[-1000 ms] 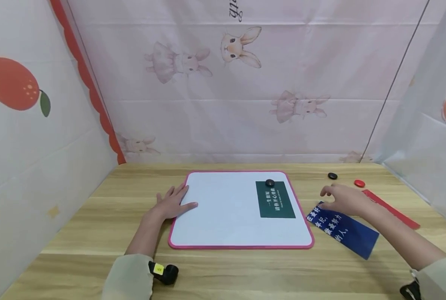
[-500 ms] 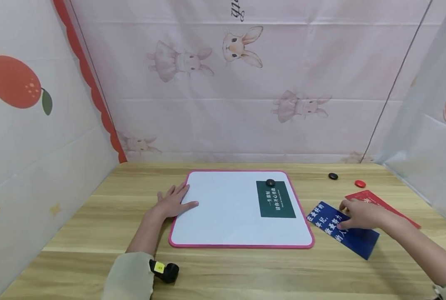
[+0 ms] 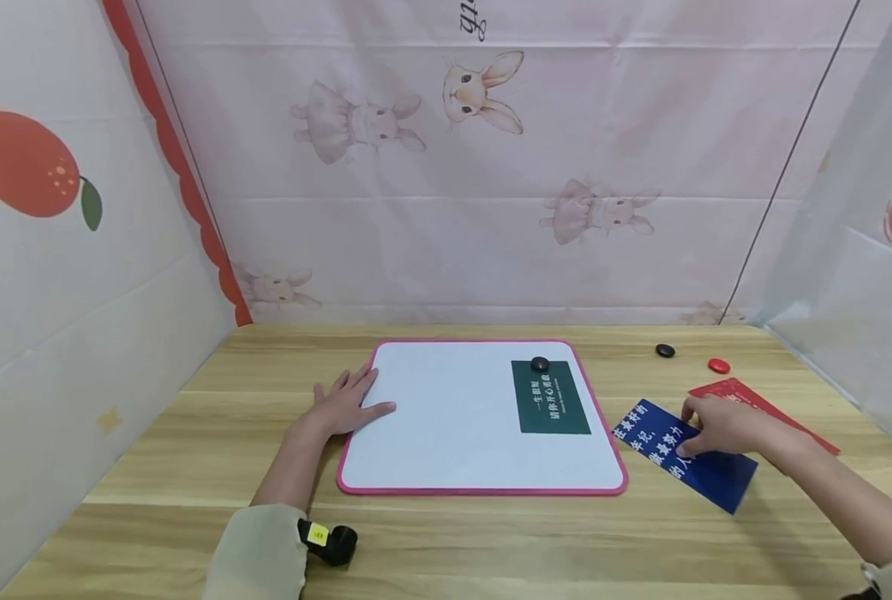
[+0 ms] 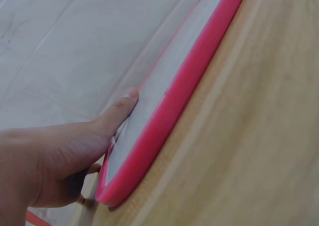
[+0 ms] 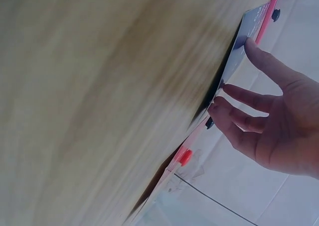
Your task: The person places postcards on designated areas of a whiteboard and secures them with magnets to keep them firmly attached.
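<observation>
My left hand [image 3: 344,408] lies flat on the left edge of a whiteboard [image 3: 446,417] with a pink rim. In the left wrist view its thumb [image 4: 124,106] stretches along the board's face. My right hand [image 3: 727,425] is over a dark blue card [image 3: 716,479] with white lettering, to the right of the board. Its thumb touches the card's face, and its other fingertips are at the far long edge. In the right wrist view, thumb and fingers [image 5: 249,99] are spread apart along the card [image 5: 239,52]. A green card [image 3: 554,408] lies on the board under a black round magnet [image 3: 539,364].
Partly behind my right hand lies a red card [image 3: 776,412]. Farther back are another black magnet [image 3: 665,351] and a red one [image 3: 719,366]. The wooden table [image 3: 446,550] meets a printed curtain [image 3: 446,250] at the back and sides.
My right hand has moved right and toward me, from above the blue card's far left end down to its middle, uncovering the red card's left end. The left hand stays in place.
</observation>
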